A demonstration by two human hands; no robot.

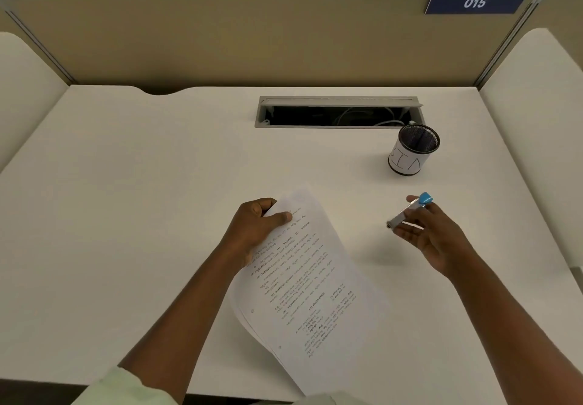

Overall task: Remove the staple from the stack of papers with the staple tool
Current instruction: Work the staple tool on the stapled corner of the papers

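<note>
A stack of printed white papers (pixel 307 281) is lifted off the desk, tilted, its near end reaching the front edge. My left hand (pixel 255 226) grips its far left corner, thumb on top of the page. The staple itself is too small to make out. My right hand (pixel 432 234) is to the right of the papers, apart from them, holding a slim metal staple tool (pixel 407 212) with a blue end between its fingers, a little above the desk.
A black mesh pen cup (pixel 413 150) with a white label stands at the back right. Behind it an open cable tray (pixel 337 114) is sunk into the white desk (pixel 142 199). Beige partition panels enclose the desk on three sides.
</note>
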